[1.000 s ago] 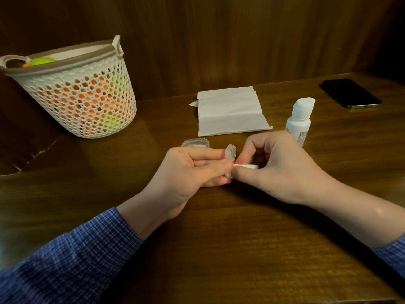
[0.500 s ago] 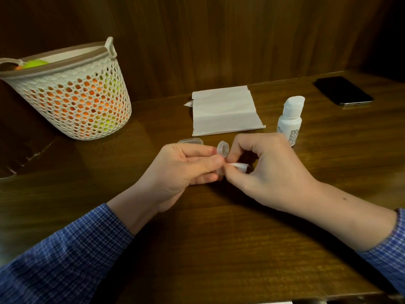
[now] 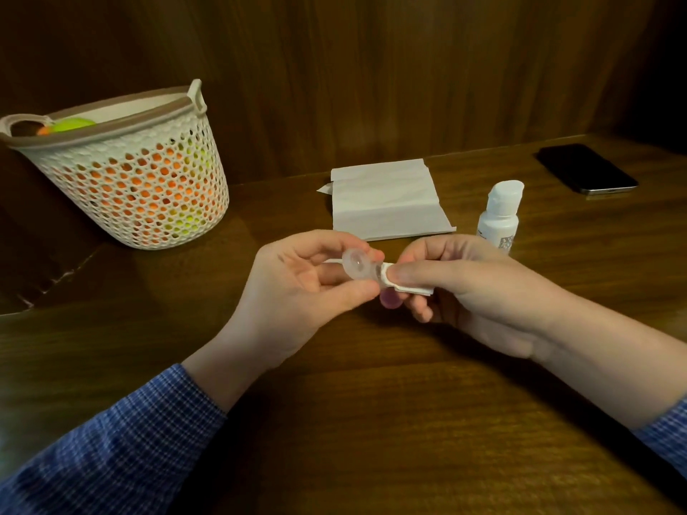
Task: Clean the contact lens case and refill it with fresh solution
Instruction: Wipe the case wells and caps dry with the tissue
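Note:
My left hand (image 3: 297, 291) pinches a small clear contact lens case (image 3: 358, 267) between thumb and fingers, one round well turned up toward me and a pinkish part (image 3: 389, 302) showing below. My right hand (image 3: 476, 291) grips a folded bit of white tissue (image 3: 405, 282) pressed against the case's right side. The white solution bottle (image 3: 498, 217) stands upright with its cap on, just behind my right hand. A sheet of white tissue paper (image 3: 386, 200) lies flat on the wooden table beyond both hands.
A white mesh basket (image 3: 137, 184) holding orange and green things stands at the back left. A black phone (image 3: 587, 168) lies at the back right. A dark wood panel wall rises behind the table (image 3: 371, 421).
The case has been turned so that a round well faces up, and both hands have lifted slightly. The loose lid seen beside my left hand earlier is now hidden.

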`<state>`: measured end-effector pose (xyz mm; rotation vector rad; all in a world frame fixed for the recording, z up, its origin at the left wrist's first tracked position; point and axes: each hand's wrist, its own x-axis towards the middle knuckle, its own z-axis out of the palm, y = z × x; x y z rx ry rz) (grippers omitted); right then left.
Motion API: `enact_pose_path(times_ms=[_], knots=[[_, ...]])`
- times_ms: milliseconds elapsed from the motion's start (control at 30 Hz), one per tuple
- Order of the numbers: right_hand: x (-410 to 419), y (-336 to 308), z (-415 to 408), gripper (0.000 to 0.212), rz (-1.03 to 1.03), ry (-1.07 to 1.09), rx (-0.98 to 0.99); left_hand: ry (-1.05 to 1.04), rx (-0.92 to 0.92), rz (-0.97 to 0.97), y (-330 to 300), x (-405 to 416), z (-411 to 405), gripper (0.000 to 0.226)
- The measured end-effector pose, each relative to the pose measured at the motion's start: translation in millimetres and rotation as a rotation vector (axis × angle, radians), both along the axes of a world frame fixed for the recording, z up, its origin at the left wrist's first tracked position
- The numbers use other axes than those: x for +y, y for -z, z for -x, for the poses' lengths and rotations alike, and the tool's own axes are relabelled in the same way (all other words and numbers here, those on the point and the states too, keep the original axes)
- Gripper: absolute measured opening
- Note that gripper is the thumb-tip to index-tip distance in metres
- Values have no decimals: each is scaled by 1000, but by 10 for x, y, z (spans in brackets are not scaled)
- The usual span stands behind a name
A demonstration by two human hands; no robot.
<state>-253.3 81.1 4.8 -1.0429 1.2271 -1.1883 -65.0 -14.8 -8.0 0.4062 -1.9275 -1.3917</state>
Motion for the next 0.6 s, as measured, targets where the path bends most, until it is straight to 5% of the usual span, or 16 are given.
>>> enact_pose_path(times_ms=[200,600], knots=[[-13,11,15,15,-110,9,-12,-176,-36,614,37,166,23,34],[-27,43,63,10,-244,-58,4,-243,-111,987,91,206,10,30]])
